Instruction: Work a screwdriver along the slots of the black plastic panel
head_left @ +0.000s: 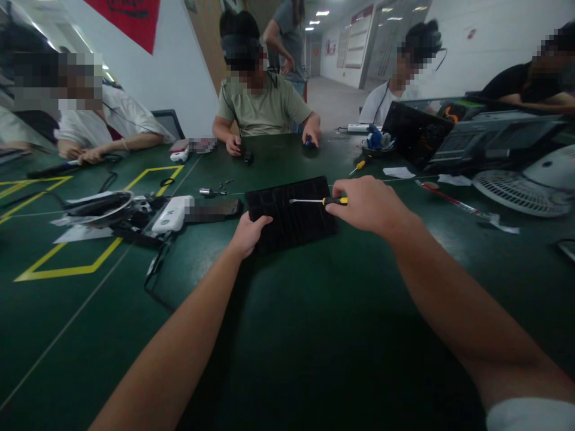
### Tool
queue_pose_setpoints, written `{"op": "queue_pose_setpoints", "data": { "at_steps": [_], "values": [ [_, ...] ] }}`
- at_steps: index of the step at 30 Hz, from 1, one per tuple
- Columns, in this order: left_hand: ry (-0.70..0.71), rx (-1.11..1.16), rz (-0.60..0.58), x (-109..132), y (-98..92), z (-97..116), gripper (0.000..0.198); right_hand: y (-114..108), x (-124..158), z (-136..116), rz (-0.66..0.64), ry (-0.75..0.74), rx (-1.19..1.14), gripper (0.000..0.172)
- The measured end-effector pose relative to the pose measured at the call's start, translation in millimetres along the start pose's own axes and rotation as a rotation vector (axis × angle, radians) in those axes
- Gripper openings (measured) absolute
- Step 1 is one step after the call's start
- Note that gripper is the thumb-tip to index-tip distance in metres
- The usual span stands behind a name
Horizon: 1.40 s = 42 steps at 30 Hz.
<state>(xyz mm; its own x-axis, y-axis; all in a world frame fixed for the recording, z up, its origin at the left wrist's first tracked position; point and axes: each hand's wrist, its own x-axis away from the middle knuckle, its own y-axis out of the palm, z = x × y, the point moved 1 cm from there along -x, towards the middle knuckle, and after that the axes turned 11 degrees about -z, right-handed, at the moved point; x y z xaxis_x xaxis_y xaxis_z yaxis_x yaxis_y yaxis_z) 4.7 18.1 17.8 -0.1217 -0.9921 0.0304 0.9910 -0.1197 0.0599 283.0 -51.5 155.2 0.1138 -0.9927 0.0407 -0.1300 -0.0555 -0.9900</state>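
Observation:
A flat black rectangular panel with ridges (309, 224) is tilted up a little over the green table (314, 335). My left hand (250, 234) grips its left edge, thumb on top and the other fingers hidden below. In my right hand (371, 203) is a screwdriver (309, 202) with a yellow and black handle and a thin metal shaft. The shaft points left across the panel, and its tip lies over the panel's upper middle. Whether the tip touches the surface I cannot tell.
Small metal parts (220, 188) lie beyond the panel. Left are a white device (173, 214), a dark phone-like slab (215, 209) and tangled cables. A second screwdriver (358, 167), a white fan (525, 185) and a black computer case (494, 140) stand or lie right. Co-workers sit around the table.

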Motion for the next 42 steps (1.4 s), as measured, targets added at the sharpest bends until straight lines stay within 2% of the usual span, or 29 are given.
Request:
{"op": "queue_pose_setpoints", "data": {
  "at_steps": [9,33,42],
  "values": [
    [-0.012,0.002,-0.003,-0.6,-0.9,0.0,0.040,-0.6,-0.1,0.4,-0.003,-0.030,0.000,0.021],
    [-0.004,-0.006,-0.024,0.6,-1.2,-0.2,0.042,2.0,-2.2,4.0,0.059,-0.037,0.004,0.025],
    [-0.010,-0.004,-0.027,0.8,-1.3,0.7,0.043,-1.3,-1.5,3.1,0.030,-0.041,0.003,0.031]
  ]
}}
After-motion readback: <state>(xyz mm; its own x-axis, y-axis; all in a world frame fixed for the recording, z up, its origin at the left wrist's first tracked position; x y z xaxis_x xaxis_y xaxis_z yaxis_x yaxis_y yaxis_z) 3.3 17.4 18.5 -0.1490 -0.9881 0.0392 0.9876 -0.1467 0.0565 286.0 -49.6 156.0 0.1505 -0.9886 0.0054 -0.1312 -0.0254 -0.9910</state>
